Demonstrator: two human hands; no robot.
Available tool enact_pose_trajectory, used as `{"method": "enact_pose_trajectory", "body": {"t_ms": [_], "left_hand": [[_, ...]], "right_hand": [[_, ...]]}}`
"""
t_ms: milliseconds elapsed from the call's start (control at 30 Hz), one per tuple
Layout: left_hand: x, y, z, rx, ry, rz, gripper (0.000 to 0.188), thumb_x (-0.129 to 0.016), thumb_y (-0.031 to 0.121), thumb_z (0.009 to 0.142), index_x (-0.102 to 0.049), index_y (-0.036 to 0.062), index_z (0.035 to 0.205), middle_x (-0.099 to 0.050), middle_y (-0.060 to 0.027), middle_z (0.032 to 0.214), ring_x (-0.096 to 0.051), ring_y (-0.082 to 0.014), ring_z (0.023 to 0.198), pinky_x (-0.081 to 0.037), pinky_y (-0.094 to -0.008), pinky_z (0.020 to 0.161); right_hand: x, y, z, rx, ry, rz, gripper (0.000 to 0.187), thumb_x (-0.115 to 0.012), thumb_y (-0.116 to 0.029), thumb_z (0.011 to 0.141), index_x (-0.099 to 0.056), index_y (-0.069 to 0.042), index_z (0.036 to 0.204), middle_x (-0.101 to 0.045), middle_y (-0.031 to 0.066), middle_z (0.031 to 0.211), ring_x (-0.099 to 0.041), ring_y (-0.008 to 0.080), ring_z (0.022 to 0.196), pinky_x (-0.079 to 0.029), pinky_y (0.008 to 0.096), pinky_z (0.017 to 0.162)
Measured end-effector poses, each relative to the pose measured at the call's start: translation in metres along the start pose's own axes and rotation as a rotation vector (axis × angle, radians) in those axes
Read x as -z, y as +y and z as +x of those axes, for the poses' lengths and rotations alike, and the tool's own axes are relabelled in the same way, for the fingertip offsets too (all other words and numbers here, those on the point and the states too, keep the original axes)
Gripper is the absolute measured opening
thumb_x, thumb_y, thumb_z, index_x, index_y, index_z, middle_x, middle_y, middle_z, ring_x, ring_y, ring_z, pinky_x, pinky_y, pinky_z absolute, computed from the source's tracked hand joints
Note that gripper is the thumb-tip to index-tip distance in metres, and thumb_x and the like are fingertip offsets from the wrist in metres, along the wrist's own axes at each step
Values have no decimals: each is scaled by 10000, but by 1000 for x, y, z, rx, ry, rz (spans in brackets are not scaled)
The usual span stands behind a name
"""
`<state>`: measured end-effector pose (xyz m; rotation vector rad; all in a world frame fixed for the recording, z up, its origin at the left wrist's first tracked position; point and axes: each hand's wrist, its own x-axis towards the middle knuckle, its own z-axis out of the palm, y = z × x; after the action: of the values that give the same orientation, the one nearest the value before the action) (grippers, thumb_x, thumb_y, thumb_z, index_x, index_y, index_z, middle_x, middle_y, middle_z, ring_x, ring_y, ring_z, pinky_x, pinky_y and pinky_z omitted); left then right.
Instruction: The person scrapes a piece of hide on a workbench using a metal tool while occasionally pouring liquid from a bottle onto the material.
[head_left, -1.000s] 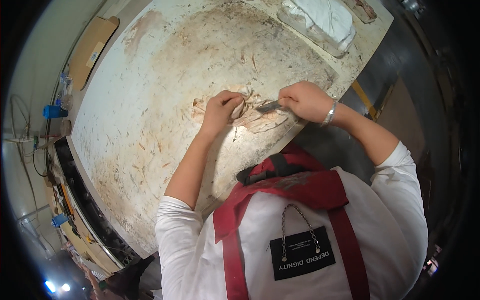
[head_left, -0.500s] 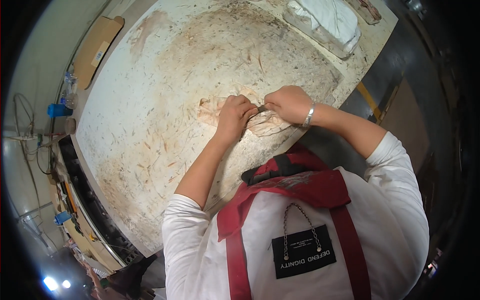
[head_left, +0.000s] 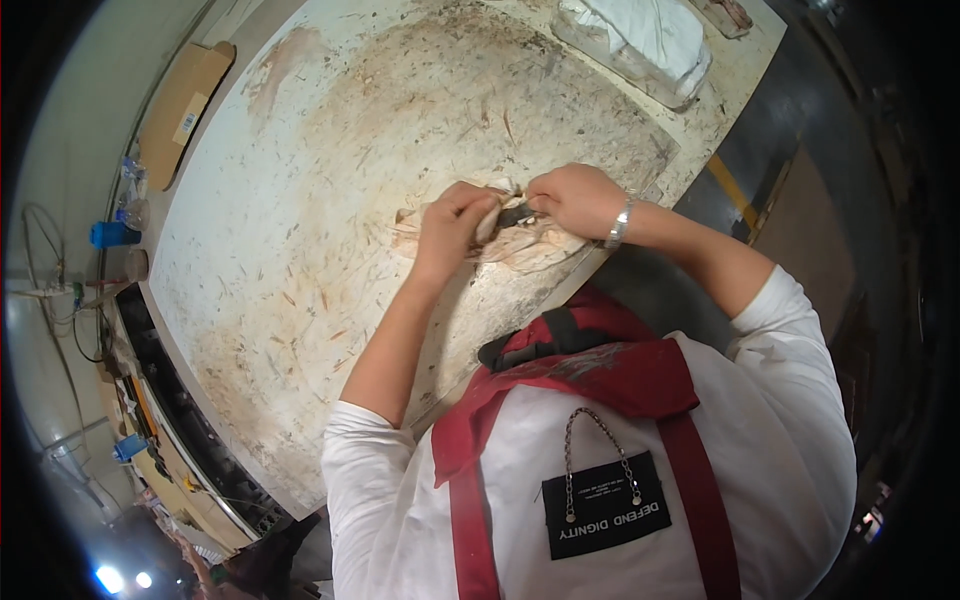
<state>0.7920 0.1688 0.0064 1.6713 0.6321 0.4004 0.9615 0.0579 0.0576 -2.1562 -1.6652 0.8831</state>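
Note:
On the table lies a crumpled, stained beige cloth, with a small dark elongated piece among its folds. My left hand is closed on a fold of the cloth, just left of the dark piece. At the other end, my right hand, with a silver band at its wrist, has its fingers curled closed at the dark piece. Its fingertips partly hide what they grip, so the piece's exact kind does not show.
The large white table is stained and scattered with brown bits. A white cloth-covered block sits at the far right. Flattened cardboard and a blue container are along the left. The table's near edge runs close to my body.
My left hand has moved slightly left and up, lifting a fold of the cloth. More of the dark piece now shows between my hands. The right hand stays nearly in place.

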Motion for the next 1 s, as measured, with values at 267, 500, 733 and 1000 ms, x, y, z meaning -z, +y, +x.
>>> {"method": "enact_pose_trajectory", "body": {"t_ms": [267,500,733,1000], "left_hand": [[-8,-11,-4,-244,-99,422,166,-673,106,744,-654,26,888,-556,-71,788,-499,-227,778,-396,-322,710],[-22,-14,-10,-468,-43,514,117,-660,140,740,-606,55,800,-535,-86,799,-477,-291,778,-384,-377,710],[-28,-8,-11,-464,-109,506,113,-639,125,754,-581,48,813,-524,-108,815,-473,-311,796,-382,-385,713],[7,-16,-15,-325,31,571,94,-630,131,765,-612,46,800,-532,-108,795,-474,-300,793,-381,-376,712]], "right_hand": [[-20,-3,8,72,-33,-16,222,-482,-234,832,-634,-72,821,-624,159,760,-592,342,751,-444,440,671],[-17,9,-13,139,-11,-25,235,-474,-262,843,-627,-90,799,-610,155,724,-585,347,728,-439,440,653],[2,9,-26,75,-97,-53,219,-484,-254,843,-609,-86,778,-596,148,691,-577,333,687,-435,428,629],[46,27,-51,112,298,-8,145,-529,-184,842,-632,-87,873,-600,137,703,-579,308,634,-459,380,585]]}}
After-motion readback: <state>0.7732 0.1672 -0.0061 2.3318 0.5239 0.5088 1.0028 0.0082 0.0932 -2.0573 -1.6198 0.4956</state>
